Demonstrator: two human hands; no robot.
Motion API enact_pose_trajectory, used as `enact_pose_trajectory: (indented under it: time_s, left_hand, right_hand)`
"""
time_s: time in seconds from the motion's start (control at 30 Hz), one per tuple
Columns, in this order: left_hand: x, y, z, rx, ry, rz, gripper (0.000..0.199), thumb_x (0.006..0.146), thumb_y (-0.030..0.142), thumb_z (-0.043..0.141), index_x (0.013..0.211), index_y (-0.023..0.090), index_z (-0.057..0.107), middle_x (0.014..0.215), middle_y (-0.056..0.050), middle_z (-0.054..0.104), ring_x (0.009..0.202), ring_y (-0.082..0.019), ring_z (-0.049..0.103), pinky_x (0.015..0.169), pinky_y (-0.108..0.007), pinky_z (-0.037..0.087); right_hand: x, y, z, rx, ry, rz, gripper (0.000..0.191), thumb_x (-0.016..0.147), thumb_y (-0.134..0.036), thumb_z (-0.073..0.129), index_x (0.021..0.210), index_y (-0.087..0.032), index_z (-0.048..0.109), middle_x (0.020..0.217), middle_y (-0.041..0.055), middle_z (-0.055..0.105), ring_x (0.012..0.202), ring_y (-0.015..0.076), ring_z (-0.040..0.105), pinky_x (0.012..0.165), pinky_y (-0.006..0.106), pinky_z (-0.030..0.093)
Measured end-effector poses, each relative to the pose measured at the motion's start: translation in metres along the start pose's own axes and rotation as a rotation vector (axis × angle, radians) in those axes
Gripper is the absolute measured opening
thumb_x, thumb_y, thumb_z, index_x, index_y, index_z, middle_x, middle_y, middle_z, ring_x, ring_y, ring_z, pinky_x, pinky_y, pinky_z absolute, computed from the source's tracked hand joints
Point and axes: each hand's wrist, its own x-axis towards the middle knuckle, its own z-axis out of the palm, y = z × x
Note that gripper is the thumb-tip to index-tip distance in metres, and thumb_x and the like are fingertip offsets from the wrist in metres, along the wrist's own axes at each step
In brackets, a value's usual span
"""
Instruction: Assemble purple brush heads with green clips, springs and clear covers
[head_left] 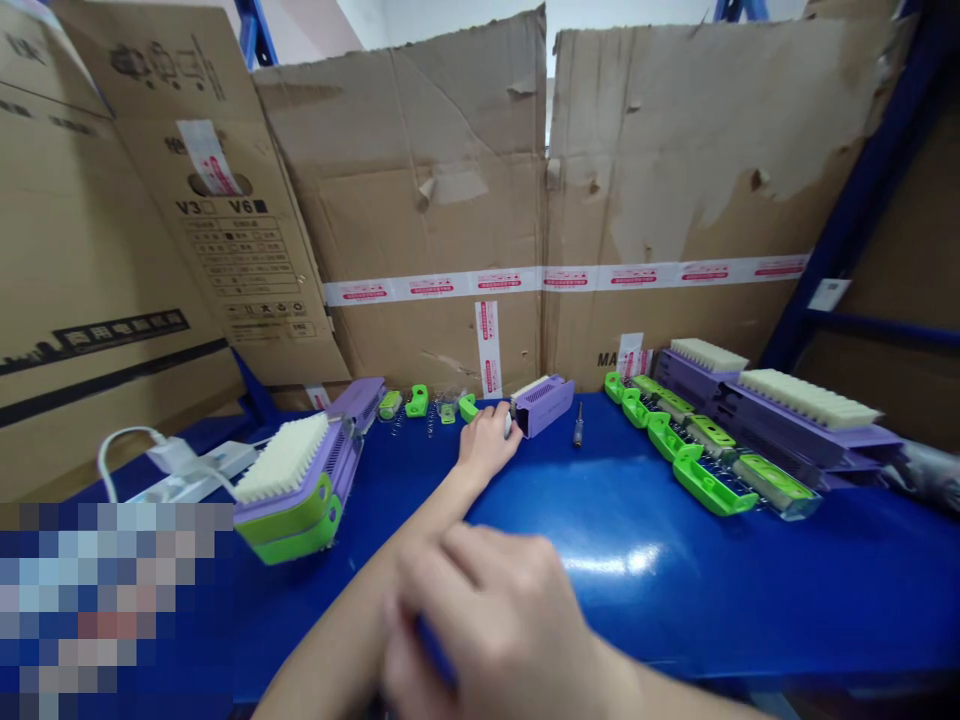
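Observation:
My left hand (pixel 489 442) reaches out to the far side of the blue table, its fingers curled at the near end of a purple slotted housing (pixel 547 405). Something small and whitish shows at the fingertips, too little of it to name. Just behind that hand lies a green curved end piece (pixel 468 407). Close to the camera, my right hand (pixel 499 615) is blurred, its fingers bent inward over my left forearm. What it may hold is hidden. A screwdriver (pixel 578 425) lies to the right of the housing.
Purple housings with cream bristle-like pads (pixel 810 397) stand at right beside green end pieces (pixel 712 485) and clear-cased green parts (pixel 776 483). At left are a padded purple-green unit (pixel 289 480) and a white power strip (pixel 196 475). Cardboard (pixel 420 200) walls the back.

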Motion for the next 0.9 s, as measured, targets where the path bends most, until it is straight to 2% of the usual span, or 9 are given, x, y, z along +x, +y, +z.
enact_pose_trajectory:
  time_s: [0.07,0.13,0.27,0.33,0.4,0.5,0.63,0.9]
  left_hand:
    - [0.0,0.0,0.0,-0.014,-0.008,-0.016,0.027,0.088,0.031,0.043,0.111,0.022,0.053,0.1,-0.007,0.064,0.092,-0.022,0.062,0.073,-0.03,0.047]
    - [0.0,0.0,-0.001,-0.033,-0.027,-0.012,0.027,0.089,0.032,0.042,0.111,0.02,0.053,0.101,-0.007,0.064,0.094,-0.022,0.062,0.076,-0.03,0.047]
    - [0.0,0.001,-0.004,-0.001,-0.05,-0.012,0.029,0.088,0.033,0.043,0.111,0.019,0.052,0.099,-0.009,0.064,0.093,-0.024,0.062,0.073,-0.031,0.047]
    - [0.0,0.001,-0.003,0.021,-0.036,-0.022,0.028,0.087,0.033,0.044,0.111,0.02,0.051,0.098,-0.009,0.064,0.091,-0.024,0.063,0.071,-0.031,0.048]
    - [0.0,0.001,-0.002,0.019,-0.023,-0.024,0.028,0.087,0.031,0.044,0.112,0.021,0.051,0.097,-0.008,0.064,0.091,-0.023,0.063,0.072,-0.031,0.048]
    - [0.001,0.001,0.0,-0.01,-0.016,-0.036,0.031,0.087,0.031,0.045,0.116,0.02,0.048,0.099,-0.009,0.064,0.094,-0.023,0.063,0.075,-0.031,0.048]
    - [0.001,0.0,0.001,-0.036,-0.023,-0.062,0.035,0.087,0.034,0.046,0.118,0.018,0.044,0.101,-0.011,0.063,0.096,-0.024,0.063,0.076,-0.03,0.048]
    - [0.002,-0.001,0.0,-0.033,-0.02,-0.034,0.032,0.089,0.037,0.045,0.115,0.018,0.044,0.101,-0.011,0.064,0.098,-0.024,0.063,0.074,-0.031,0.049]
  right_hand:
    - [0.002,0.026,0.001,-0.001,-0.05,0.21,0.03,0.089,-0.033,0.037,0.08,-0.025,0.065,0.07,0.0039,0.064,0.058,0.0169,0.057,0.048,0.028,0.041]
    - [0.005,0.063,0.005,-0.061,-0.093,0.366,0.033,0.091,-0.035,0.034,0.088,-0.022,0.064,0.078,0.0066,0.067,0.066,0.0173,0.06,0.054,0.026,0.04]
    - [0.002,0.142,0.021,-0.226,-0.07,0.517,0.034,0.092,-0.035,0.033,0.092,-0.02,0.064,0.086,0.0068,0.067,0.076,0.0183,0.061,0.058,0.024,0.033]
    - [-0.007,0.171,0.032,-0.303,-0.056,0.595,0.036,0.093,-0.035,0.031,0.101,-0.019,0.063,0.091,0.008,0.066,0.079,0.0191,0.061,0.058,0.025,0.031]
    - [-0.019,0.191,0.041,-0.367,-0.097,0.637,0.038,0.094,-0.036,0.03,0.107,-0.018,0.062,0.095,0.0093,0.065,0.08,0.0196,0.06,0.057,0.025,0.028]
    - [-0.035,0.209,0.048,-0.434,-0.165,0.667,0.04,0.094,-0.037,0.029,0.109,-0.018,0.061,0.098,0.0097,0.064,0.082,0.0203,0.059,0.056,0.027,0.027]
    - [-0.041,0.221,0.051,-0.475,-0.176,0.708,0.039,0.095,-0.035,0.028,0.111,-0.018,0.059,0.102,0.0102,0.062,0.086,0.0201,0.058,0.057,0.027,0.028]
    - [-0.05,0.237,0.059,-0.512,-0.188,0.661,0.038,0.095,-0.034,0.028,0.111,-0.018,0.059,0.099,0.0105,0.058,0.092,0.0214,0.052,0.059,0.027,0.03]
